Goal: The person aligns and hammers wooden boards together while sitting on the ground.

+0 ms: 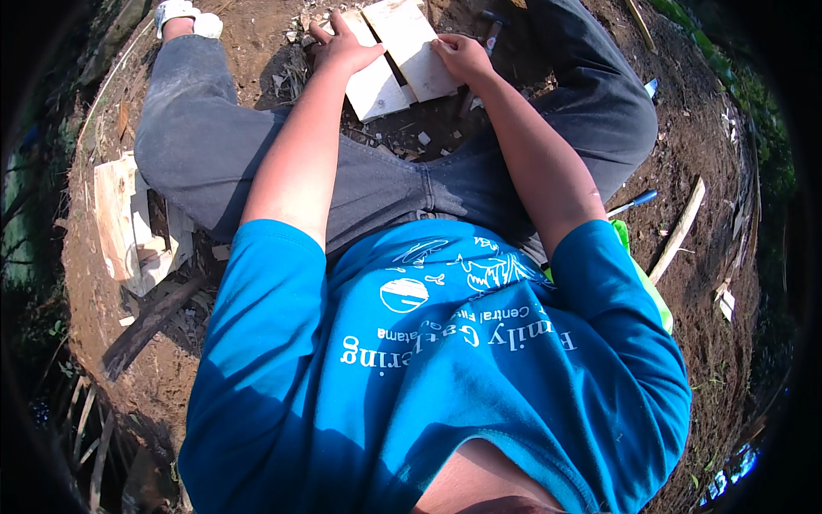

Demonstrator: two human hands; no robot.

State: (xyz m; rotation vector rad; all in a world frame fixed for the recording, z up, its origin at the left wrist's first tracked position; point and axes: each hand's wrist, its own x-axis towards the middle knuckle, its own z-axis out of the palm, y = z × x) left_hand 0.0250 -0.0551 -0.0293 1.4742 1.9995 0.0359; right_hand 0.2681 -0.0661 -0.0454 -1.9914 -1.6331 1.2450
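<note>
Two pale, flat wooden boards lie side by side between my legs, with a dark narrow gap between them. My left hand (341, 53) grips the left board (377, 92) at its outer side, fingers spread and thumb reaching across its face. At the outer edge of the right board (413, 44), my right hand (463, 60) pinches the wood with bent fingers. The right board sits a little farther from me than the left one. A hammer (493, 32) lies just beyond my right hand, partly hidden by it.
Beside my left thigh stands a pale wooden box-like piece (118, 224), with a dark stick (145, 332) near it. To my right are a blue-handled tool (640, 200), a split wood strip (681, 227) and something bright green (655, 295). Wood chips litter the bare soil.
</note>
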